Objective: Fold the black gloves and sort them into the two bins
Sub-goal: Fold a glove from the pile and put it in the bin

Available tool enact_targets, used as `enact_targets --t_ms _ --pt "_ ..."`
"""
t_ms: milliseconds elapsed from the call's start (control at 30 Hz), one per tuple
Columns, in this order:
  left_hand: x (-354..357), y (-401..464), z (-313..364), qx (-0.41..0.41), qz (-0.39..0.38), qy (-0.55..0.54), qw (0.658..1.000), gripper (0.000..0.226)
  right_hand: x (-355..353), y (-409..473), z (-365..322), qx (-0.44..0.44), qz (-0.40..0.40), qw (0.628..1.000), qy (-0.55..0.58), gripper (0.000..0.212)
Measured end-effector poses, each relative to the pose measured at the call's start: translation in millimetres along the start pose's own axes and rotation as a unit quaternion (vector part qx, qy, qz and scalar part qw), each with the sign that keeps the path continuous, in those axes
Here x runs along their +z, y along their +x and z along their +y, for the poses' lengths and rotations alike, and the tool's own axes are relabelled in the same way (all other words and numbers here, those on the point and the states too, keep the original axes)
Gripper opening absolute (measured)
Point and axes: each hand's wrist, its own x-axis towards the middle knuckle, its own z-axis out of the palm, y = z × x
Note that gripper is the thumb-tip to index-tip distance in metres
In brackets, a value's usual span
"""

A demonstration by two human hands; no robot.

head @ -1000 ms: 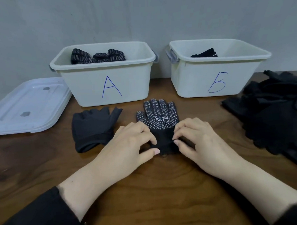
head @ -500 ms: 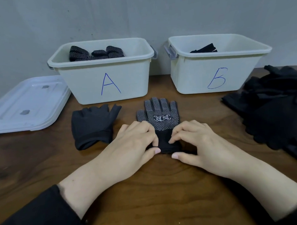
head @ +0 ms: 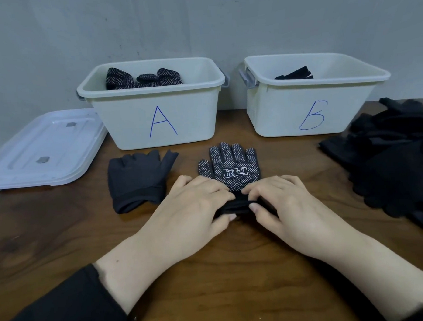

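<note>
Dotted glove (head: pixel 231 169) flat on wooden table (head: pixel 210 269), just in front of bin A (head: pixel 152 114), fingers toward bins. Left hand (head: pixel 195 204) and right hand (head: pixel 282 203) both pinching the cuff end, thumbs under, fingers curled on top. Best to lift cuff evenly, roll straight onto palm, keep edges aligned. Likely bound for bin A with other dotted ones.

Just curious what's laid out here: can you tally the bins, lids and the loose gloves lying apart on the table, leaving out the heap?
Bins: 2, bin A and bin B
Lids: 1, the lid
Loose gloves: 2, the dotted glove and the plain glove
Total: 5
</note>
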Motion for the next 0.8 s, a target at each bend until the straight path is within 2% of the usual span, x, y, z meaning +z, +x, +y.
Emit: enact_targets --t_ms 167,267,333,500,667,800 --pt "3.8 2.6 -3.1 -0.023 0.036 -0.053 0.998 0.027 -8.8 -1.1 5.6 0.012 -0.062 0.997 0.034 0.044" --pt "2.6 2.9 -3.5 -0.038 0.045 -0.079 0.995 0.016 -4.8 7.2 5.9 -0.006 -0.008 0.999 0.047 0.016" --pt "1.5 4.1 -3.2 -0.059 0.052 -0.105 0.991 0.014 -3.9 11.8 5.0 0.002 0.016 0.998 0.058 0.008" --pt "-3.5 14.8 0.9 -0.145 0.092 -0.164 0.971 0.012 -9.2 22.5 7.5 0.075 0.032 0.990 0.112 0.012" --pt "-2.8 22.6 -11.4 -0.214 0.068 -0.254 0.941 0.011 -5.9 34.6 7.1 0.125 0.036 0.984 0.124 0.017" --pt "3.7 28.6 -11.1 -0.207 0.076 -0.215 0.951 0.026 2.2 37.0 10.6 0.136 0.078 0.979 0.131 0.011"
